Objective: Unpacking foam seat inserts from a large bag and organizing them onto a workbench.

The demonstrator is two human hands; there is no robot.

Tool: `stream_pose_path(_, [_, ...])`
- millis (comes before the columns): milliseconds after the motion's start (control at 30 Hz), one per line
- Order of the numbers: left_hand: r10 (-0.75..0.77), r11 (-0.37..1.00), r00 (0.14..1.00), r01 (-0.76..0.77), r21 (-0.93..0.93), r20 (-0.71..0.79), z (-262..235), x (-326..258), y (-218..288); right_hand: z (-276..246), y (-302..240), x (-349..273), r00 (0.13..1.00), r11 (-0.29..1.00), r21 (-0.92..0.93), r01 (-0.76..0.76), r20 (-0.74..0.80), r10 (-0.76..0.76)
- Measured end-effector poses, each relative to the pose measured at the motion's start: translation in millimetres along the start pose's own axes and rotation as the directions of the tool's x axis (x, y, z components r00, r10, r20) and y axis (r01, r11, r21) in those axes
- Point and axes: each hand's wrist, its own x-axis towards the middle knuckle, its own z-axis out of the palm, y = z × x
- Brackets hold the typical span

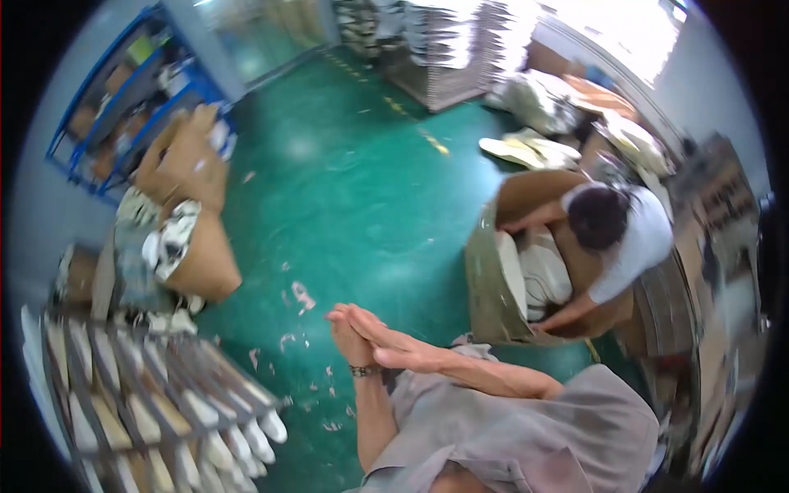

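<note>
Both of my hands meet in front of my body, above the green floor. My left hand (pixel 348 340) comes up from below, with a dark band (pixel 366 370) round its wrist. From the right, my right hand (pixel 396 347) lies across it, palm against palm. The fingers of both hands look stretched out, and no object shows between them. Part of the left palm is hidden behind the right hand.
Footwear-like pieces fill a rack (pixel 156 411) at lower left. Brown sacks (pixel 205 255) and a blue shelf (pixel 115 107) stand beyond. A co-worker (pixel 629 238) leans into a large carton (pixel 497 287) at right. Scraps (pixel 302 296) litter the floor.
</note>
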Motion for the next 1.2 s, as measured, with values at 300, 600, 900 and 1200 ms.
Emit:
stream_pose_path(300, [-0.031, 0.981, 0.960, -0.023, 0.191, 0.279, 67, 185, -7, -108, 1, 88, 0.866, 0.888, 0.377, 0.264, -0.498, -0.046])
stream_pose_path(600, [-0.239, 0.971, 0.906, 0.223, 0.086, 0.350, 127, 378, -57, -268, 16, 177, 0.842, 0.995, -0.101, 0.017, -0.534, -0.069])
stream_pose_path(900, [-0.171, 0.974, 0.799, 0.049, 0.221, 0.576, 267, 562, -115, -510, 7, 229, 0.746, 0.630, 0.483, 0.607, -0.619, -0.244])
stream_pose_path(1200, [-0.333, 0.919, 0.688, 0.083, 0.386, 0.645, 418, 651, -226, -653, -20, 181, 0.512, 0.960, -0.080, 0.269, -0.832, -0.213])
